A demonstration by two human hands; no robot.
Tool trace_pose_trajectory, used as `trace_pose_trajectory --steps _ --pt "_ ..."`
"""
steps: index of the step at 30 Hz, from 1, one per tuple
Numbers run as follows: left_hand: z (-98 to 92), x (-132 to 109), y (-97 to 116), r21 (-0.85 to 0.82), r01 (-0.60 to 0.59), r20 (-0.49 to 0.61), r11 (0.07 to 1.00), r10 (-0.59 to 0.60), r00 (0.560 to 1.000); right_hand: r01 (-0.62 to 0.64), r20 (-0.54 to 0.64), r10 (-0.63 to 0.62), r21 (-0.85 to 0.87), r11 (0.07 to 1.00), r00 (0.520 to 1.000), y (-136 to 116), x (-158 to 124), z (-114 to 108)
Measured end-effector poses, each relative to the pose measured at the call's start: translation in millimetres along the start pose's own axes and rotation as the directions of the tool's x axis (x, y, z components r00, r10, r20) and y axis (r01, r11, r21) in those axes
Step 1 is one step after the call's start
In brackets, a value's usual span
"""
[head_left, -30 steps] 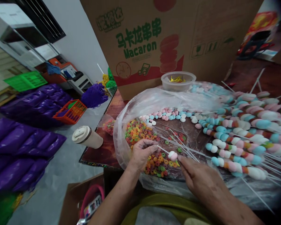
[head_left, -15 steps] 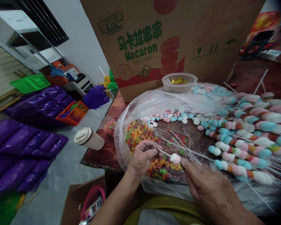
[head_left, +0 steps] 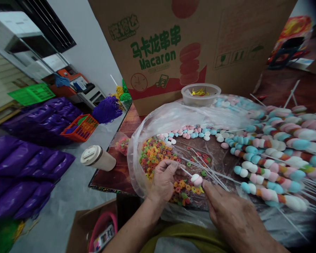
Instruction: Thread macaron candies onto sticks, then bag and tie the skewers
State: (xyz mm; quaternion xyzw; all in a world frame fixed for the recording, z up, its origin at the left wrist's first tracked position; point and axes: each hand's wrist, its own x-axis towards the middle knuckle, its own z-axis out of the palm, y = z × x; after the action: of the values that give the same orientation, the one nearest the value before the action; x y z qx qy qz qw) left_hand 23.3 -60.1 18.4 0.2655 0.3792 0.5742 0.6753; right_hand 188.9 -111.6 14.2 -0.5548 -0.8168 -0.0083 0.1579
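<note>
A thin white skewer (head_left: 185, 171) runs between my two hands, bearing a white marshmallow and a pink marshmallow (head_left: 198, 182) pressed together. My right hand (head_left: 233, 207) is closed round the skewer's right end, just behind the marshmallows. At its left end, my left hand (head_left: 164, 177) pinches with thumb and forefinger; anything small between those fingertips is hidden. Below and beside my left hand lie gummy rings (head_left: 154, 156) in several colours. Loose white skewers (head_left: 210, 172) lie just beyond my hands. Past them is a row of loose pink, blue and white marshmallows (head_left: 193, 133).
Finished candy skewers (head_left: 268, 167) are heaped at right on plastic sheeting (head_left: 160, 119). A tub (head_left: 201, 94) with gold ties stands before a large carton (head_left: 158, 80). A lidded cup (head_left: 98, 158) sits near the table's left edge. An open box (head_left: 79, 225) is below left.
My left hand has shifted slightly right along the skewer, its fingers drawn closer together. The right hand stays almost in place, and the view has moved very slightly.
</note>
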Motion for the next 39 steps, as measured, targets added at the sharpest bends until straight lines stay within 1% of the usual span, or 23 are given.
trace_pose_trajectory --steps 4,8,10,11,12,13,14,15,16,19,21,24,26,27,28,30,31,32,33,35,36,38,39 --pt "6.5 0 -9 -0.044 0.063 -0.035 0.997 -0.065 0.997 -0.046 0.063 0.045 0.021 0.999 0.997 -1 -1 5" --pt "11.1 -5 -21 0.033 0.154 -0.032 0.987 -0.153 0.988 -0.047 0.062 0.038 0.142 0.989 0.997 0 2 12" --pt "10.4 1 -21 0.087 0.195 -0.037 0.977 -0.193 0.981 -0.068 0.09 0.049 0.222 0.973 0.995 7 11 15" --pt "9.2 9 -18 0.181 0.196 -0.039 0.964 -0.192 0.981 -0.09 0.108 0.063 0.26 0.961 0.992 13 19 16" --pt "7.7 20 -13 0.35 0.167 -0.043 0.922 -0.162 0.986 -0.12 0.118 0.089 0.29 0.949 0.989 20 30 17" --pt "6.0 35 -6 0.539 0.135 -0.034 0.832 -0.138 0.99 -0.16 0.128 0.125 0.31 0.937 0.984 27 42 18" --pt "4.4 52 2 0.743 0.052 -0.025 0.668 -0.05 0.998 -0.207 0.13 0.174 0.314 0.927 0.976 36 58 20" --pt "3.2 70 8 0.903 -0.025 0.003 0.429 0.052 0.999 -0.257 0.127 0.228 0.3 0.919 0.965 44 75 22" --pt "2.6 87 14 0.936 -0.044 0.016 0.349 0.084 0.996 -0.301 0.135 0.273 0.274 0.913 0.952 51 93 25" --pt "4.1 128 19 0.969 -0.05 0.026 0.243 0.105 0.994 -0.328 0.15 0.299 0.229 0.917 0.942 65 148 40" --pt "4.8 140 16 0.974 -0.051 0.028 0.219 0.106 0.994 -0.294 0.171 0.259 0.23 0.928 0.951 67 175 53" --pt "-0.9 135 15 0.965 -0.072 0.043 0.253 0.119 0.992 -0.236 0.213 0.183 0.262 0.936 0.96 63 191 65" --pt "-8.8 121 20 0.95 -0.081 0.043 0.303 0.13 0.991 -0.213 0.24 0.14 0.309 0.927 0.961 61 182 64" --pt "-13.0 112 22 0.933 -0.08 0.037 0.352 0.127 0.991 -0.203 0.249 0.12 0.339 0.919 0.961 60 173 61" --pt "-16.7 102 24 0.895 -0.073 0.026 0.441 0.113 0.993 -0.195 0.255 0.104 0.361 0.912 0.961 58 161 55" --pt "-21.2 80 25 0.707 -0.036 0.016 0.706 0.035 0.999 -0.195 0.24 0.089 0.462 0.865 0.967 54 135 40" --pt "-21.3 70 24 0.567 -0.011 0.029 0.823 -0.007 1.0 -0.2 0.217 0.091 0.558 0.805 0.972 50 121 32" --pt "-19.8 60 22 0.432 0.007 0.056 0.902 -0.035 0.998 -0.204 0.191 0.099 0.672 0.712 0.977 46 108 25" --pt "-16.9 51 20 0.337 0.005 0.087 0.941 -0.036 0.996 -0.207 0.17 0.118 0.777 0.594 0.978 40 97 18" --pt "-7.4 36 17 0.3 -0.045 0.123 0.953 0.008 0.992 -0.219 0.159 0.194 0.911 0.349 0.968 29 79 8" --pt "-1.5 29 16 0.306 -0.068 0.122 0.95 0.031 0.992 -0.234 0.167 0.25 0.935 0.268 0.954 23 73 4" --pt "10.5 19 17 0.301 -0.067 0.105 0.951 0.037 0.994 -0.254 0.183 0.366 0.955 0.153 0.912 15 66 0" --pt "16.0 14 17 0.283 -0.052 0.095 0.958 0.026 0.995 -0.249 0.181 0.41 0.961 0.118 0.894 12 63 -2"
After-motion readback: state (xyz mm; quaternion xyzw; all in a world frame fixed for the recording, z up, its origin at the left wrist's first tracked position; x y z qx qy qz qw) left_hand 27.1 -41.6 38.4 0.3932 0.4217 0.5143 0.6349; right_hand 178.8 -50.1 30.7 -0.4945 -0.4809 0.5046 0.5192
